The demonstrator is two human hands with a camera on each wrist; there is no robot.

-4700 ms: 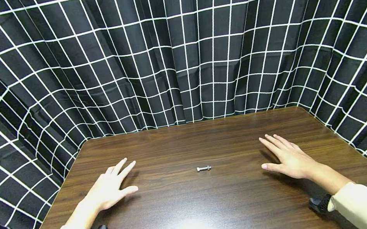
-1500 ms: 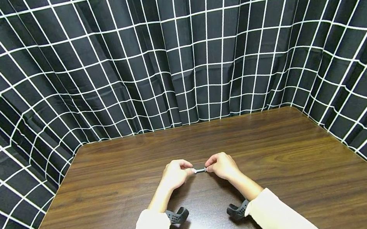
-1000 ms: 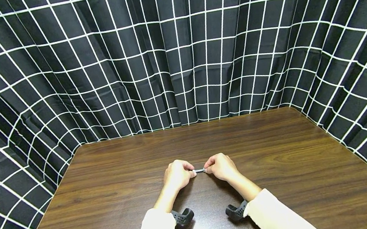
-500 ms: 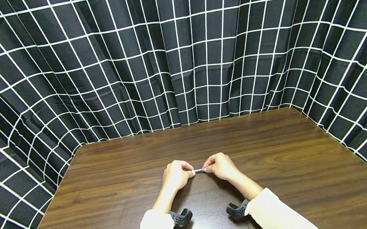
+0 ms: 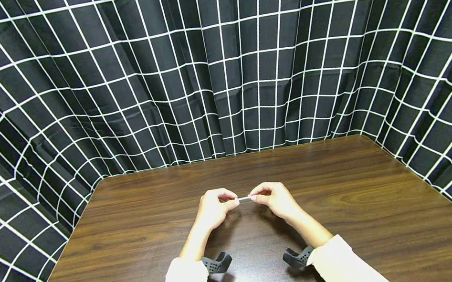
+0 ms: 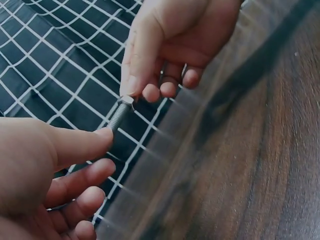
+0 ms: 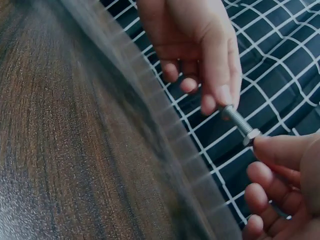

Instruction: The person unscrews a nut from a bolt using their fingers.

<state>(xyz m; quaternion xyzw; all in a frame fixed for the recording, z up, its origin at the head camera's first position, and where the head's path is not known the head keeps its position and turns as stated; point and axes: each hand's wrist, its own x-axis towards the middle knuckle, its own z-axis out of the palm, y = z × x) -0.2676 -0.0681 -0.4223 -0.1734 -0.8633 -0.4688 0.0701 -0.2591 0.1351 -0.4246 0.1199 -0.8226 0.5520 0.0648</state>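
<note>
The step in hand, as judged from the grip, is a two-handed hold on a metal bolt (image 7: 240, 121) by its opposite ends. The bolt lies between the hands, roughly level and near the middle of the head view, and appears raised above the wood-grain table (image 5: 152, 199), where shadows (image 5: 230, 224) fall below the hands. The left hand (image 5: 213, 208) pinches one end between thumb and fingertips; that end is largely covered, so its form cannot be told. The right hand (image 5: 277, 199) pinches the other end, its thumb against a hex piece (image 7: 251, 137) — nut or bolt head, the pictures do not settle which. A short length of threaded shank is exposed between the two grips. The lower fingers of both hands curl loosely and carry no load. Grey wrist mounts, left (image 5: 219, 263) and right (image 5: 298, 257), sit at the cuffs, apart from the bolt. The next move calls for a steady pinch at the left end and both hands in line with the shank; if the hex piece is to be turned, rotate it with the right thumb and fingertips only — a sideways push could tilt the bolt or slip the grip.
</note>
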